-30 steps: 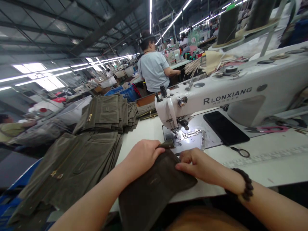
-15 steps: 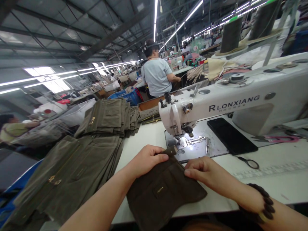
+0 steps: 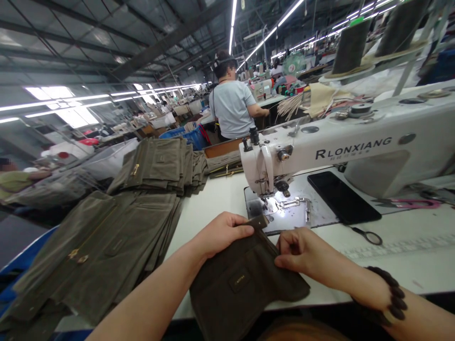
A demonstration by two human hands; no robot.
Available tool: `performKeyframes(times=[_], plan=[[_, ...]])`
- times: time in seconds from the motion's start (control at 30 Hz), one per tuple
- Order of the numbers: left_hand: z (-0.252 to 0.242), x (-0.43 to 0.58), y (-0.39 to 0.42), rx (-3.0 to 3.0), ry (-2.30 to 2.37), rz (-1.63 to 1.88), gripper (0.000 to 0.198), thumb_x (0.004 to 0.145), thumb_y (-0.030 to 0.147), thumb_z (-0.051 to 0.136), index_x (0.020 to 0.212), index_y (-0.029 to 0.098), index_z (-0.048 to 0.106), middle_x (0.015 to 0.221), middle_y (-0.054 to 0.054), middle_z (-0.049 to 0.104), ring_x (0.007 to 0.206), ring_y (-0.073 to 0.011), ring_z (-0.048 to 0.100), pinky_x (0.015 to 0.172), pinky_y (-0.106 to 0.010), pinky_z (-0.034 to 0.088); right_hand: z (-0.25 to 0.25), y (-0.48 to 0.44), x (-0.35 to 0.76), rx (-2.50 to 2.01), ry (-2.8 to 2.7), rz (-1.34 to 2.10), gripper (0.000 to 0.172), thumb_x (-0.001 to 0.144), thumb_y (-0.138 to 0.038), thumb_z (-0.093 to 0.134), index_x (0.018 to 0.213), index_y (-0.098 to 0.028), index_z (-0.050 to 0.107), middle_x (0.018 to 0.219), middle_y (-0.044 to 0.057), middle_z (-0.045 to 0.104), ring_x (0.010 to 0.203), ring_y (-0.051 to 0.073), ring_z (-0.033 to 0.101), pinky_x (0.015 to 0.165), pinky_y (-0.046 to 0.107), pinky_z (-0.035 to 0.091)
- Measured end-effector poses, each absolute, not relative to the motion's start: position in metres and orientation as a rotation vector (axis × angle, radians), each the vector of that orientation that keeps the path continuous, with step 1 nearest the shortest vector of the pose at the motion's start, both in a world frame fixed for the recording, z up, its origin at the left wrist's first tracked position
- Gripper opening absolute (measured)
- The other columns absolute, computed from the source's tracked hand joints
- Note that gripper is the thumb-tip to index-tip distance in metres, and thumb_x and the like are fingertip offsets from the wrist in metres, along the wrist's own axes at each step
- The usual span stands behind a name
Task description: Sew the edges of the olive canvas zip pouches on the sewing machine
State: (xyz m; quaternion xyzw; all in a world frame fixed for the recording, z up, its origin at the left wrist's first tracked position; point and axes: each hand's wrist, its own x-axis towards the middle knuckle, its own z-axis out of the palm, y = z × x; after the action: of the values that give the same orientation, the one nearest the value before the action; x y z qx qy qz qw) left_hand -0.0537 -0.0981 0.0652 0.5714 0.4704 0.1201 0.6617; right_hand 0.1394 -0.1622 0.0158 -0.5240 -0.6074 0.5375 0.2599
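A dark olive fabric bag piece (image 3: pixel 231 298) with a small gold-lettered label patch lies over the table's front edge, its lower part hanging toward me. My left hand (image 3: pixel 227 233) grips its upper edge, thumb on top, beside a short tab that sticks out. On the right edge, my right hand (image 3: pixel 296 252) pinches the fabric between thumb and curled fingers. Just beyond the tab stands the white sewing machine (image 3: pixel 259 166), its needle area lit over the metal plate (image 3: pixel 295 215). The fabric is in front of the needle, apart from it.
Stacked olive pieces with zippers (image 3: pixel 106 246) cover the left side, with another pile (image 3: pixel 156 163) behind. A black phone (image 3: pixel 343 196), pink-handled snips (image 3: pixel 408 203), a black ring-handled tool (image 3: pixel 371 237) and a ruler (image 3: pixel 398 248) lie at right. A co-worker (image 3: pixel 232 106) sits beyond.
Both hands and the fabric have shifted slightly to the right. The right hand's fingers have curled in more at the fabric edge. The view has also moved a little.
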Motion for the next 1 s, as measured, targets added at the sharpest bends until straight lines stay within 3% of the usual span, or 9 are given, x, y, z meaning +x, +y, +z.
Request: performKeyframes(times=[0.3,0.37,0.47,0.57,0.67,0.83,1.0], plan=[[0.052,-0.051,-0.101,1.388,1.107,0.362,0.034,0.062,0.044,0.066,0.069,0.01,0.065,0.063,-0.003,0.063,0.055,-0.0137,0.053,0.054,-0.023,0.04,0.015,-0.168,0.138,-1.436,-1.74,1.349,0.016,0.065,-0.017,0.056,0.06,-0.017,0.04,0.051,-0.007,0.037,0.049,0.006,0.032,0.043,0.019,0.022],[0.051,-0.048,-0.1,1.506,1.134,0.349,0.032,0.065,0.043,0.062,0.067,0.011,0.065,0.062,-0.002,0.062,0.055,-0.0136,0.052,0.053,-0.023,0.039,0.015,-0.17,0.14,-1.39,-1.755,1.302,0.011,0.068,-0.016,0.055,0.072,-0.017,0.045,0.055,-0.007,0.041,0.051,0.007,0.037,0.045,0.019,0.027],[0.047,-0.045,-0.095,1.633,1.168,0.318,0.03,0.068,0.041,0.058,0.067,0.012,0.066,0.062,-0.001,0.062,0.056,-0.0142,0.052,0.053,-0.023,0.039,0.018,-0.17,0.147,-1.234,-1.929,1.128,0.022,0.075,-0.015,0.05,0.097,-0.019,0.049,0.073,-0.002,0.055,0.063,0.01,0.049,0.056,0.02,0.038],[0.039,-0.043,-0.087,1.697,1.183,0.301,0.031,0.069,0.041,0.055,0.07,0.012,0.066,0.063,-0.001,0.063,0.057,-0.0149,0.053,0.053,-0.023,0.039,0.021,-0.162,0.157,-1.05,-2.266,0.942,0.029,0.082,-0.012,0.04,0.107,-0.02,0.052,0.093,0.004,0.061,0.082,0.013,0.055,0.072,0.024,0.042],[0.03,-0.042,-0.077,1.751,1.174,0.276,0.03,0.071,0.039,0.052,0.07,0.012,0.065,0.06,0.0,0.06,0.057,-0.0143,0.051,0.053,-0.023,0.038,0.021,-0.148,0.165,-0.85,-2.635,0.714,0.035,0.084,-0.007,0.034,0.115,-0.015,0.049,0.094,0.008,0.06,0.081,0.014,0.056,0.07,0.026,0.043],[0.017,-0.041,-0.065,1.775,1.126,0.285,0.031,0.071,0.04,0.049,0.066,0.012,0.061,0.059,0.0,0.056,0.057,-0.0136,0.048,0.052,-0.023,0.036,0.02,-0.128,0.168,-0.51,-2.883,0.017,0.031,0.09,-0.013,0.028,0.103,-0.006,0.055,0.072,0.009,0.056,0.062,0.015,0.049,0.056,0.029,0.038],[0.016,-0.036,-0.06,1.836,1.129,0.242,0.03,0.074,0.039,0.047,0.06,0.014,0.057,0.056,0.001,0.051,0.056,-0.0128,0.047,0.051,-0.022,0.034,0.018,-0.127,0.17,-0.463,-2.857,-0.155,0.03,0.089,-0.012,0.029,0.09,-0.01,0.058,0.069,0.006,0.053,0.06,0.014,0.044,0.056,0.029,0.034]])
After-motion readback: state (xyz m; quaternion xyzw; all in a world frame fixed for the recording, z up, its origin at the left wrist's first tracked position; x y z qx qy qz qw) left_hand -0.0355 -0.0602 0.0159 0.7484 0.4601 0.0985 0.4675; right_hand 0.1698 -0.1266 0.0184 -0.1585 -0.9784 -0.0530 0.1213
